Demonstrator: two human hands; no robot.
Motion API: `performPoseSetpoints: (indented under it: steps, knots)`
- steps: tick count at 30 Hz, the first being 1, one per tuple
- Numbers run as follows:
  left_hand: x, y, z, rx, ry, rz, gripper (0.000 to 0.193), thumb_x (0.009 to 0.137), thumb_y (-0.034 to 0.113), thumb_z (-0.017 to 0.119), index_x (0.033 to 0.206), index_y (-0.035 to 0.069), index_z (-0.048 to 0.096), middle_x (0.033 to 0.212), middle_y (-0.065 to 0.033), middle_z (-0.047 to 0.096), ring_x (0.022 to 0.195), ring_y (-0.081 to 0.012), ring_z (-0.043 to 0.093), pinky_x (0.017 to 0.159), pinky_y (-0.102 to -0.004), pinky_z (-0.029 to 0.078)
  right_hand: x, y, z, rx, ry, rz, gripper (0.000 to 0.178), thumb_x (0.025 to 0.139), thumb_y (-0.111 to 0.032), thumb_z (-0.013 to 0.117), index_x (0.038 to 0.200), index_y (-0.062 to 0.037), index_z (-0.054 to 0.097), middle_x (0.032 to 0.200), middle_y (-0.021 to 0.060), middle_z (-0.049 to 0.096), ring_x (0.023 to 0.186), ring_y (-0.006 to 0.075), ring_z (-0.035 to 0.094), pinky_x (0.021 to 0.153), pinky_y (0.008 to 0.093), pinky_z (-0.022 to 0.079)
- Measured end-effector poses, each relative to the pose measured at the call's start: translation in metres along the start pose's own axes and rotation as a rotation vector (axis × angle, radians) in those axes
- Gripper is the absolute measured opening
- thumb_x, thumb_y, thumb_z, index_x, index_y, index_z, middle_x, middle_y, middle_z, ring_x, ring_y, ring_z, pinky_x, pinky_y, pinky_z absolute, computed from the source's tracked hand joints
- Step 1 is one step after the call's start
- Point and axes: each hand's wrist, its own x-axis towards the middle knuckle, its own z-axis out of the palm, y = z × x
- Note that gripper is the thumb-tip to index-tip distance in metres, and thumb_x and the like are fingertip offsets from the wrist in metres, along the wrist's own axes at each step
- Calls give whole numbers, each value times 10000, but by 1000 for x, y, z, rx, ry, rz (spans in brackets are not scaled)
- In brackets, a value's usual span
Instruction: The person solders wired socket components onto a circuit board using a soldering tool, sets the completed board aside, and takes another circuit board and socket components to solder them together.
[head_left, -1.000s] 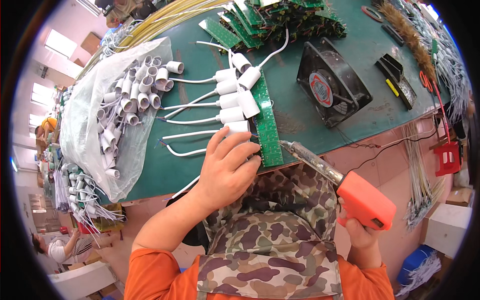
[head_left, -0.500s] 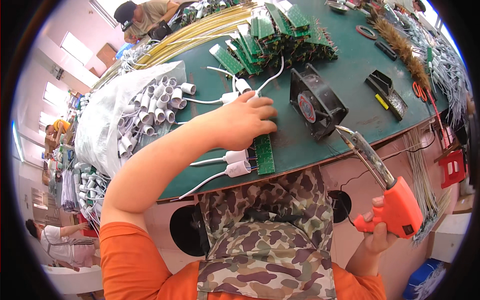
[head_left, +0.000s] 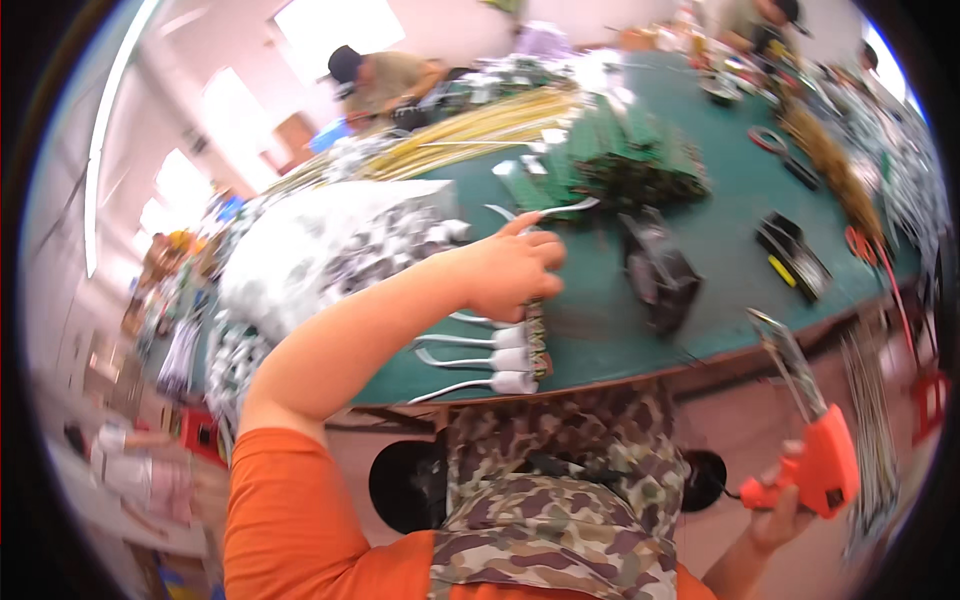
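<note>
My left hand [head_left: 515,272] is closed round the far end of a narrow circuit board [head_left: 540,345] on the green table. The board's component side shows, slightly blurred. White lamp sockets [head_left: 512,359] sit in a row against its left side, with white wires trailing left. Part of the row is hidden under my hand. My right hand [head_left: 785,515], off the table's front edge, grips an orange soldering gun [head_left: 825,465], whose metal tip points up and away. A small black fan [head_left: 660,275] stands between the two hands.
Beyond my left hand lies a stack of green circuit boards [head_left: 630,155]. A plastic bag [head_left: 280,255] of white sockets lies to the left, yellow wires [head_left: 490,120] behind. At right are a black tray [head_left: 793,255] and scissors [head_left: 862,243]. A person [head_left: 385,85] works across the table.
The circuit board has turned over from its plain green face to its component side, sockets with it. My right hand has drawn the soldering gun away from the fan. The whole view has shifted.
</note>
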Motion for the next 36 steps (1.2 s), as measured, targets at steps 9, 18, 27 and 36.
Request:
performPoseSetpoints:
  steps: [9,18,27,36]
  knots:
    - [-198,36,-183,-173,219,-791,325,949,179,764,1252,83,693,1112,-83,722,1084,-219,662,966,-375,526,51,-25,1,-626,-155,-659,466,1004,-118,667,1424,-88,469,1269,286,579,821,338,664,572,387,526]
    - [-454,51,-183,-582,955,-1129,413,1051,238,651,1417,85,536,1146,-41,712,990,-142,681,898,-301,553,66,-62,96,15,-81,-206,413,1010,-178,646,1345,46,553,1090,230,656,746,230,628,549,331,489]
    - [-611,-25,124,-248,431,-1805,501,926,394,727,1323,92,686,1233,-177,733,1159,-360,684,1004,-440,529,70,-50,144,-180,-213,-115,392,985,-192,649,1227,112,603,923,164,668,691,190,593,546,306,474]
    - [-569,-24,119,165,485,-1825,431,910,392,688,1218,94,735,1243,-189,708,1221,-368,644,1032,-491,507,71,-58,191,-423,-326,-374,341,1014,-269,666,1143,46,641,852,127,652,690,223,618,611,369,520]
